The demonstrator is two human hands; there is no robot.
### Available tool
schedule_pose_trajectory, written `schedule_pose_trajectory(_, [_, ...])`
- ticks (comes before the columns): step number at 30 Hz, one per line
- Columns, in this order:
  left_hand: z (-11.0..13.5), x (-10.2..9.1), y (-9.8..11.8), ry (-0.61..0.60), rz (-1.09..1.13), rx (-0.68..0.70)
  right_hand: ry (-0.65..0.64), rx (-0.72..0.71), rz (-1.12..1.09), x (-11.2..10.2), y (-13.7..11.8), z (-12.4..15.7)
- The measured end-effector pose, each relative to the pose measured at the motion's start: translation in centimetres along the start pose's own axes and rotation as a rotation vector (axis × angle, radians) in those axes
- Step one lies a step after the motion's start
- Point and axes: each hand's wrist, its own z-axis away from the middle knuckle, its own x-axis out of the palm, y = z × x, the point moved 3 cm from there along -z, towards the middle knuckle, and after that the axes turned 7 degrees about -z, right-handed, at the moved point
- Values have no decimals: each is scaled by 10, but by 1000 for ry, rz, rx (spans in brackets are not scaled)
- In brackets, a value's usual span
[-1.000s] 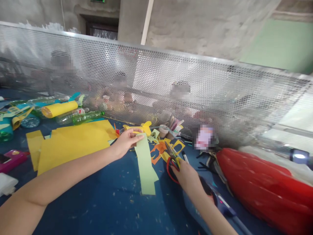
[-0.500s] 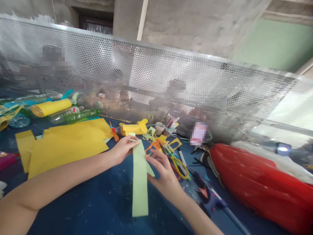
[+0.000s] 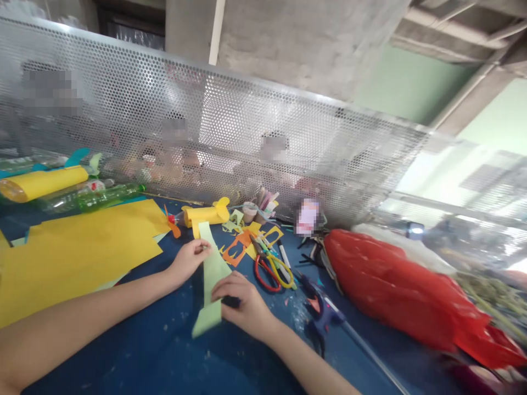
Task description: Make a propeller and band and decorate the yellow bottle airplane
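A long pale green paper strip (image 3: 213,267) hangs in front of me, its lower end bent and slightly blurred. The fingers of my left hand (image 3: 190,262) are closed on its left edge, near the upper part. Lower down, my right hand (image 3: 241,302) pinches the strip's right side. Behind the strip's top lies a yellow paper-wrapped bottle (image 3: 203,216) with paper fins and an orange propeller (image 3: 173,224) at its left end. To the right are red-handled scissors (image 3: 263,282) and yellow-handled scissors (image 3: 284,282), among orange paper scraps (image 3: 239,249).
Yellow paper sheets (image 3: 90,236) cover the table's left side, with a green plastic bottle (image 3: 111,196) behind them. A dark blue glue gun (image 3: 327,315) with a glue stick lies at right, beside a red plastic bag (image 3: 382,280). A perforated metal panel (image 3: 230,115) stands along the back.
The view has shifted right. My right hand has moved down along the strip, whose lower end is now bent. My left hand now grips the strip's edge lower than its top.
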Motion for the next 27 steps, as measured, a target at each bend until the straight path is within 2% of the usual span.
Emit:
schedule_pose_trajectory(4, [1, 1, 0, -42, 35, -14, 123, 221, 3, 2, 17, 5])
schedule_pose_trajectory(8, [5, 0, 9, -1, 57, -33, 182, 386, -180, 4, 35, 8])
schedule_pose_trajectory(11, [6, 0, 12, 14, 56, -58, 227, 423, -271, 4, 42, 8])
schedule_pose_trajectory(19, [5, 0, 9, 1, 42, -51, 269, 493, -292, 3, 50, 6])
schedule_pose_trajectory(27, [7, 3, 10, -48, 192, -102, 326, 543, -339, 2, 57, 6])
